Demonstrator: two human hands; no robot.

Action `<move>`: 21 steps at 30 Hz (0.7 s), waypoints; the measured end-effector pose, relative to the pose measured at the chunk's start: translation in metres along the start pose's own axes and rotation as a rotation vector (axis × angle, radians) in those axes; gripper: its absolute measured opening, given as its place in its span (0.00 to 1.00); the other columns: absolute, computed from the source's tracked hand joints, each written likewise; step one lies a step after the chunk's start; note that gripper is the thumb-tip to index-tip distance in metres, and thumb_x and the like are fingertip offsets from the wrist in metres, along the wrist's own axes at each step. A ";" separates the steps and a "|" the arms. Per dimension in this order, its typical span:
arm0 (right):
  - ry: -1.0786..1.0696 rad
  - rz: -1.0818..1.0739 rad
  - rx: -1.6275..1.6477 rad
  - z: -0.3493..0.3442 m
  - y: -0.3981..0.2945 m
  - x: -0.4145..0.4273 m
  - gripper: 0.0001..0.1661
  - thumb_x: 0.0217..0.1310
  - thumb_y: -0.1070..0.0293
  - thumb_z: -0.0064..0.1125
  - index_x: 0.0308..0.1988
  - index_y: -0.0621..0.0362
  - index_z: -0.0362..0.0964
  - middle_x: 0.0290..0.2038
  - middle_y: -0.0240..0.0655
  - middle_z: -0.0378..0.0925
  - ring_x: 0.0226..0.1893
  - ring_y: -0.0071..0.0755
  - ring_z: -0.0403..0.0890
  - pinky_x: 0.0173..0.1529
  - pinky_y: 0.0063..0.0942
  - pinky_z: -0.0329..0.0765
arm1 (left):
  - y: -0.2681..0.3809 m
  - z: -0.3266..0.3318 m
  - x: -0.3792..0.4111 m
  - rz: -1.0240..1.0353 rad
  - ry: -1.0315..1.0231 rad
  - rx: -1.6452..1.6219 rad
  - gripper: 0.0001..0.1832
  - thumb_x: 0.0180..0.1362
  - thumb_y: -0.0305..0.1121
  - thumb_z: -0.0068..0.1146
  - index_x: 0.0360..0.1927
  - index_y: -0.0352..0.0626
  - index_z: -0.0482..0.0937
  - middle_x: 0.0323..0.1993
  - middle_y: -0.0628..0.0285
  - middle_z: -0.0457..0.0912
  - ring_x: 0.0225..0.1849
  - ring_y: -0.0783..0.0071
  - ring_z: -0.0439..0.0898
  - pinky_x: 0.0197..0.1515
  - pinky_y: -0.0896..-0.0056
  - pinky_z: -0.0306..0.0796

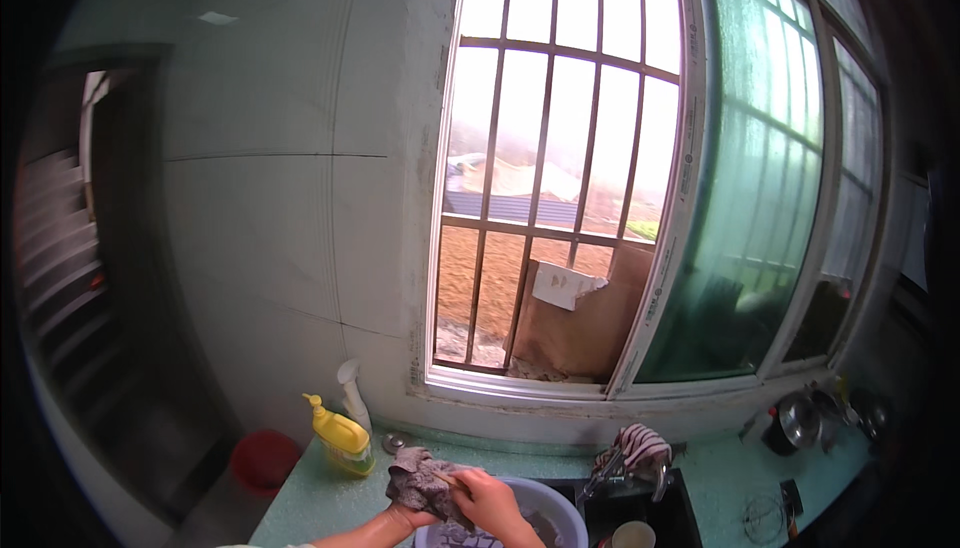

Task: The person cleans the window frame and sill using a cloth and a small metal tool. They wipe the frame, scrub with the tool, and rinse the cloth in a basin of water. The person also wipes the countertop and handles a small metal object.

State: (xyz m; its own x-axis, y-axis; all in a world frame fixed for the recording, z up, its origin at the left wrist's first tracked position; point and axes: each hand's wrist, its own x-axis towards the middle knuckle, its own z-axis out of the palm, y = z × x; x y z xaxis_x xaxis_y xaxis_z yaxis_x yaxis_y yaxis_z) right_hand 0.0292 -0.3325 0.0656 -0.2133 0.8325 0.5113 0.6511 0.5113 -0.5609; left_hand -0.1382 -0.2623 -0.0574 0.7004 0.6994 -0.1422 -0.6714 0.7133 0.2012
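At the bottom middle, my left hand (pixel 411 516) supports a bunched grey-brown cloth (pixel 424 484) from below. My right hand (pixel 484 501) pinches a thin, light-brown stick-like thing (pixel 450 480) against the cloth; its far end is hidden. Both hands are over the left rim of a pale blue plastic basin (pixel 574 514), which holds water and something I cannot make out. Left of the cloth, a yellow pump bottle (pixel 341 435) stands on the green speckled countertop (pixel 292 503), with a white curved object (pixel 354 398) behind it.
Right of the basin is a black sink (pixel 679 507) with a cup (pixel 634 534) in it and a striped cloth (pixel 643 449) over the faucet. A metal pot (pixel 799 424) and a wire whisk-like item (pixel 763 519) lie farther right. A red bucket (pixel 264 462) is left of the counter. A barred window (pixel 555 225) rises behind.
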 end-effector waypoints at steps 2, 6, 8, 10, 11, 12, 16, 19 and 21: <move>0.132 0.083 0.190 -0.027 0.006 -0.026 0.10 0.63 0.65 0.58 0.42 0.56 0.77 0.34 0.41 0.83 0.33 0.41 0.83 0.40 0.37 0.78 | -0.003 0.016 0.016 0.087 0.017 0.078 0.25 0.66 0.60 0.45 0.53 0.55 0.77 0.54 0.63 0.80 0.56 0.64 0.78 0.61 0.53 0.71; 0.072 0.260 0.434 -0.049 0.052 -0.069 0.08 0.60 0.68 0.59 0.39 0.59 0.77 0.27 0.41 0.78 0.27 0.33 0.78 0.35 0.33 0.75 | 0.040 0.102 0.040 0.428 -0.106 0.413 0.22 0.64 0.57 0.49 0.51 0.54 0.78 0.50 0.62 0.81 0.52 0.63 0.80 0.59 0.53 0.73; 0.073 0.297 0.466 -0.059 0.064 -0.085 0.08 0.60 0.69 0.59 0.39 0.59 0.77 0.24 0.38 0.77 0.23 0.25 0.75 0.31 0.28 0.73 | 0.046 0.194 0.030 0.719 0.218 0.692 0.19 0.63 0.50 0.54 0.49 0.49 0.79 0.45 0.60 0.83 0.46 0.63 0.82 0.55 0.54 0.76; -0.024 0.291 0.560 -0.059 0.063 -0.098 0.09 0.61 0.68 0.57 0.41 0.59 0.77 0.26 0.35 0.78 0.25 0.24 0.76 0.32 0.27 0.74 | 0.131 0.229 0.031 0.806 0.025 0.610 0.14 0.62 0.40 0.52 0.46 0.45 0.80 0.40 0.62 0.84 0.42 0.67 0.83 0.51 0.63 0.78; -0.038 0.339 0.584 -0.062 0.067 -0.109 0.10 0.61 0.68 0.57 0.42 0.59 0.78 0.27 0.34 0.78 0.27 0.23 0.76 0.33 0.27 0.74 | 0.137 0.284 0.032 0.942 0.169 0.647 0.13 0.62 0.35 0.49 0.45 0.45 0.81 0.39 0.63 0.84 0.42 0.70 0.83 0.50 0.67 0.78; -0.087 0.417 0.638 -0.062 0.076 -0.119 0.11 0.61 0.68 0.58 0.42 0.59 0.78 0.27 0.34 0.78 0.28 0.23 0.76 0.34 0.27 0.75 | 0.162 0.333 0.036 1.123 -0.074 0.812 0.12 0.63 0.35 0.49 0.45 0.46 0.81 0.39 0.64 0.84 0.42 0.71 0.82 0.50 0.68 0.77; -0.115 0.592 0.674 -0.070 0.090 -0.148 0.13 0.61 0.67 0.60 0.45 0.60 0.79 0.31 0.35 0.80 0.33 0.25 0.78 0.39 0.28 0.76 | 0.229 0.517 0.042 1.761 -0.103 1.124 0.06 0.66 0.33 0.50 0.38 0.44 0.77 0.33 0.64 0.80 0.34 0.74 0.80 0.39 0.67 0.77; -0.157 0.587 0.628 -0.038 0.140 -0.181 0.15 0.62 0.66 0.60 0.48 0.59 0.78 0.38 0.39 0.82 0.40 0.30 0.81 0.46 0.31 0.77 | 0.310 0.631 0.053 2.636 0.115 1.694 0.11 0.59 0.27 0.50 0.44 0.37 0.78 0.36 0.52 0.83 0.35 0.58 0.82 0.42 0.57 0.77; -0.148 0.673 0.527 -0.021 0.152 -0.196 0.20 0.63 0.61 0.62 0.53 0.57 0.77 0.47 0.42 0.82 0.48 0.37 0.81 0.54 0.36 0.76 | 0.332 0.681 0.063 2.313 0.751 2.257 0.17 0.55 0.29 0.51 0.49 0.38 0.77 0.44 0.46 0.82 0.46 0.52 0.81 0.51 0.55 0.75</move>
State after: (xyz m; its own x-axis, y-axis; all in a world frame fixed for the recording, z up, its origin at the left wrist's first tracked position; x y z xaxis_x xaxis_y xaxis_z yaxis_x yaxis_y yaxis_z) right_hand 0.1849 -0.4220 -0.1061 -0.0209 0.9940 -0.1071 0.2582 -0.0981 -0.9611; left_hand -0.1521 -0.0124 0.6603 0.0682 0.0396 0.9969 0.9393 -0.3393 -0.0508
